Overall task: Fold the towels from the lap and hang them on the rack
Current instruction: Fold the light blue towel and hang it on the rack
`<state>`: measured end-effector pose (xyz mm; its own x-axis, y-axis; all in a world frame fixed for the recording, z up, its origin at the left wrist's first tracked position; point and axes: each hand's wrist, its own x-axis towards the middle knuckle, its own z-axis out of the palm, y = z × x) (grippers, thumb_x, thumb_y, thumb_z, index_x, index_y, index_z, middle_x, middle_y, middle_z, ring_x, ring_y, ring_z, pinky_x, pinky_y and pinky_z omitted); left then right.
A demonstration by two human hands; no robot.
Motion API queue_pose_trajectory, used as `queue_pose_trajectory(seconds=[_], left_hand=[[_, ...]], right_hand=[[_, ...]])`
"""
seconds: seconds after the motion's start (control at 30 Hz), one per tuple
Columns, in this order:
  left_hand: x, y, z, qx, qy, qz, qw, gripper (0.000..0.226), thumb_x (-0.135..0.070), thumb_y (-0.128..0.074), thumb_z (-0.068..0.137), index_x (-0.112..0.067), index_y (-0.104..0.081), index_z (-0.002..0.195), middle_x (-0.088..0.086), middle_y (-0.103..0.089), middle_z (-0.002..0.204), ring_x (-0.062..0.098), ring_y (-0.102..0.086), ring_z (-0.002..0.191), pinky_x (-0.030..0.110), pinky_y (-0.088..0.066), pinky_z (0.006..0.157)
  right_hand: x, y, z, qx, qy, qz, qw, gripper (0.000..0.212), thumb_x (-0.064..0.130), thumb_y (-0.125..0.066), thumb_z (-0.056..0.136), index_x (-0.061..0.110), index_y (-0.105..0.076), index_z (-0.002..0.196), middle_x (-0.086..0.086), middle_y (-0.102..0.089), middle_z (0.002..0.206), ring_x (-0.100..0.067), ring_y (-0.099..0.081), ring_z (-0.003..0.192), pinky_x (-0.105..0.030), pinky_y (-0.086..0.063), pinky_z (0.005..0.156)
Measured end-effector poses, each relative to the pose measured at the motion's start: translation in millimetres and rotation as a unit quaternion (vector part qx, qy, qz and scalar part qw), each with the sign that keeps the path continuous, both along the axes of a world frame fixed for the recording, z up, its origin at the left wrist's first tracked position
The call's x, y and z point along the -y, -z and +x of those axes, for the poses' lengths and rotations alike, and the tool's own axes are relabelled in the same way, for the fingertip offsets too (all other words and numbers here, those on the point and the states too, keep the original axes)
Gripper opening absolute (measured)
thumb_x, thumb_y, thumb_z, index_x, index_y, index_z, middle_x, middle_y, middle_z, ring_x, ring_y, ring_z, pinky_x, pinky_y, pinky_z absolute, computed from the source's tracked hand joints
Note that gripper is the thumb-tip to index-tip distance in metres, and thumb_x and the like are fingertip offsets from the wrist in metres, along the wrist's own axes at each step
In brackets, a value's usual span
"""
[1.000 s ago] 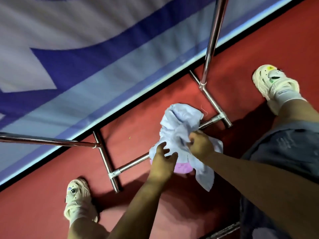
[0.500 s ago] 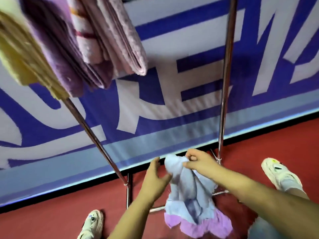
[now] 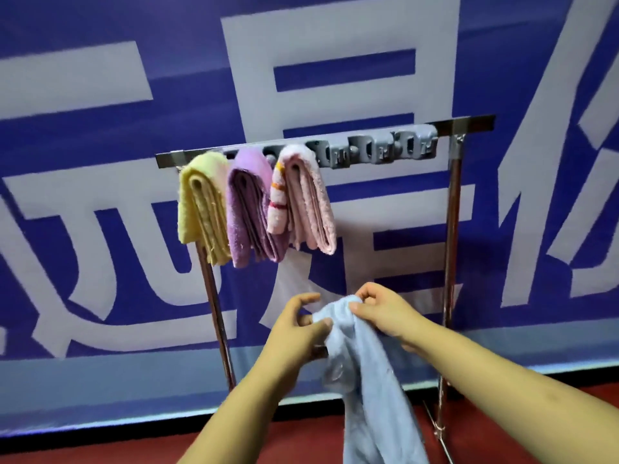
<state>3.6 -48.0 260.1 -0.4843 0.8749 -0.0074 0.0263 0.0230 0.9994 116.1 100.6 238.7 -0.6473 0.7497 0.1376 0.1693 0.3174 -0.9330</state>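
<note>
A light blue towel (image 3: 365, 380) hangs bunched in front of me, below the rack. My left hand (image 3: 298, 333) pinches its upper edge on the left, and my right hand (image 3: 382, 309) grips the top of it on the right. The metal rack (image 3: 469, 123) stands ahead with a grey row of clips (image 3: 378, 150) along its top bar. Three folded towels hang at the bar's left end: a yellow towel (image 3: 201, 205), a purple towel (image 3: 249, 209) and a pink towel (image 3: 308, 202) with a striped edge.
The rack's right post (image 3: 450, 262) and left post (image 3: 216, 316) rise from a red floor (image 3: 134, 447). Behind the rack hangs a blue banner (image 3: 100, 128) with large white characters. The right half of the clip row carries no towel.
The view has swung up from the floor and my shoes to the rack's top. Both hands have lifted the blue towel upward; its pink hem is out of view now.
</note>
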Motion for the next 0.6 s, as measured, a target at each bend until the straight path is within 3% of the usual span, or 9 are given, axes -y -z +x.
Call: queue_pose_trajectory(seconds=[0.13,0.27,0.37,0.5,0.6], left_hand=[[-15.7,-49.7,5.7,0.075,0.015,0.028,0.997,0.016,0.002,-0.055,0.091,-0.005,-0.062,0.103,0.011,-0.071,0.083,0.018,-0.067,0.066,0.030,-0.056,0.061],[-39.2,-84.0,8.3,0.147,0.014,0.063,0.987,0.014,0.005,-0.054,0.091,0.000,-0.066,0.097,0.017,-0.073,0.083,0.024,-0.071,0.078,0.034,-0.061,0.072],[-45.8,-99.7,9.8,0.203,0.016,0.088,0.975,0.018,0.007,-0.050,0.091,0.004,-0.066,0.100,0.025,-0.072,0.090,0.028,-0.072,0.078,0.036,-0.061,0.072],[-55.7,-111.4,7.8,0.243,0.023,0.106,0.964,0.021,0.009,-0.046,0.090,0.006,-0.065,0.100,0.022,-0.072,0.078,0.025,-0.073,0.068,0.032,-0.061,0.062],[-60.6,-116.6,5.6,0.275,0.011,0.131,0.952,0.023,0.013,-0.043,0.090,0.006,-0.062,0.101,0.020,-0.072,0.075,0.025,-0.073,0.069,0.032,-0.061,0.060]], right_hand=[[-11.6,-18.0,-9.0,0.021,-0.029,0.044,0.998,0.018,0.019,-0.062,0.085,0.021,-0.052,0.070,0.010,-0.040,0.045,-0.005,-0.033,0.048,-0.019,-0.030,0.047],[-30.9,-40.8,-10.3,-0.005,-0.058,0.013,0.998,0.023,0.004,-0.053,0.086,0.019,-0.060,0.069,0.000,-0.045,0.060,-0.013,-0.039,0.061,-0.024,-0.033,0.053],[-33.1,-51.9,-0.8,-0.007,-0.073,0.021,0.997,0.009,0.014,-0.059,0.088,0.011,-0.067,0.093,-0.011,-0.066,0.079,-0.014,-0.054,0.073,-0.028,-0.044,0.064],[-33.4,-65.5,21.4,0.012,-0.131,0.042,0.990,0.029,0.000,-0.060,0.085,0.017,-0.063,0.108,-0.004,-0.071,0.102,-0.008,-0.067,0.092,-0.022,-0.053,0.081],[-34.2,-72.1,37.3,0.061,-0.227,0.035,0.971,0.062,0.005,-0.066,0.078,0.031,-0.042,0.128,0.009,-0.059,0.122,0.004,-0.060,0.106,-0.020,-0.049,0.090]])
